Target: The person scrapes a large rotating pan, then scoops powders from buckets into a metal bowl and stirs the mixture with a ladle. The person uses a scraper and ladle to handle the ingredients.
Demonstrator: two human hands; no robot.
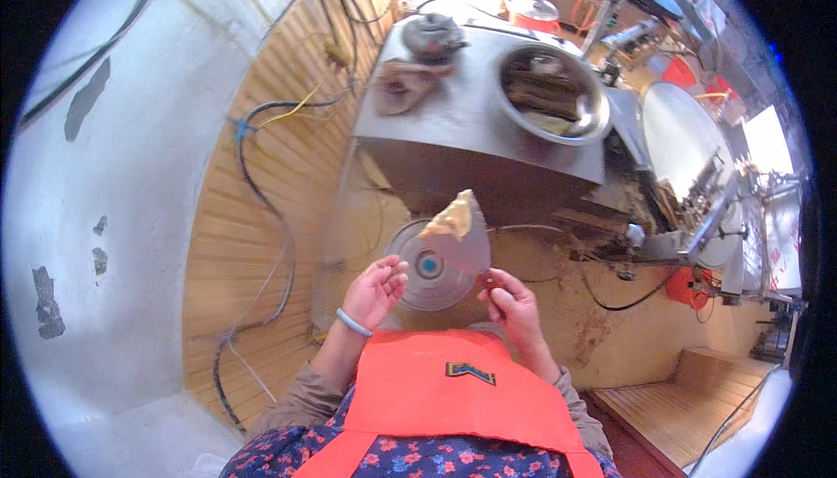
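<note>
My right hand (513, 303) pinches the lower corner of a thin, greyish, blade-like sheet (475, 247), held up in front of me. Along its upper left edge is a pale tan, lumpy piece (452, 219); what it is I cannot make out. My left hand (375, 293), with a pale blue band (354, 323) at the wrist, is palm up with fingers loosely bent and nothing visible in them. It is apart from the sheet. Below and beyond both hands is a round silvery basin or lid (418, 289) with a blue centre, partly covered by the sheet.
A metal-topped bench (475, 116) ahead bears a wide metal bowl (595, 116) with dark contents, a brown cloth (405, 85) and a dark rounded pot (432, 35). Machinery with a large round plate (684, 142) stands right. A black cable (261, 199) runs along the left boards.
</note>
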